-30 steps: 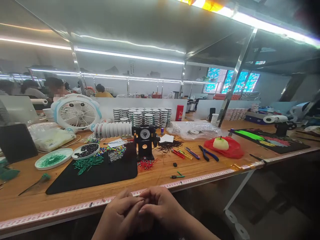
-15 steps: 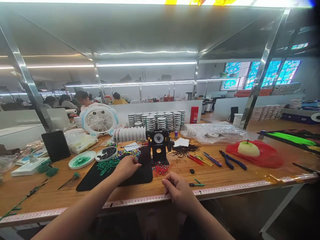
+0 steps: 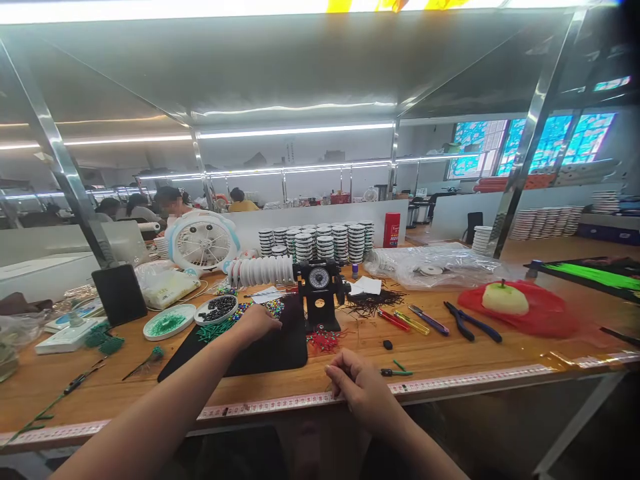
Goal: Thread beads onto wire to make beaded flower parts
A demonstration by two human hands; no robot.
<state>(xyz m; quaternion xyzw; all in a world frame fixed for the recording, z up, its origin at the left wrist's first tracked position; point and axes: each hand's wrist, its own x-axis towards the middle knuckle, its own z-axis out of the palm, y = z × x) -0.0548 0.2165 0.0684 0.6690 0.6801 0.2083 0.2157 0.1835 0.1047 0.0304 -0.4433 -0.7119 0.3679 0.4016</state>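
My left hand (image 3: 256, 325) hangs over the black mat (image 3: 275, 350), its fingertips drawn together beside loose multicoloured beads (image 3: 273, 308). Whatever those fingertips hold is hidden. Short green pieces (image 3: 213, 331) lie on the mat just left of that wrist, below a white dish of black beads (image 3: 223, 308). Near the table's front edge, my right hand (image 3: 357, 387) is closed in a pinch above the pink measuring tape (image 3: 280, 402). What it pinches is too small to make out. A black stand with a round dial (image 3: 319, 277) carries a row of white spools (image 3: 263, 271) behind my hands.
Pliers (image 3: 473, 323), a utility knife (image 3: 429, 320) and screwdrivers (image 3: 411, 323) lie to the right. Beyond them a peeled fruit (image 3: 505, 299) rests on a red bag. Stacked spools (image 3: 325, 243) and a fan (image 3: 203, 243) stand behind. A dish of green beads (image 3: 167, 323) sits left.
The view has shifted slightly. My left hand has moved a little, its fingers turning further down and away over the beads. My right hand keeps its pinch in nearly the same place.
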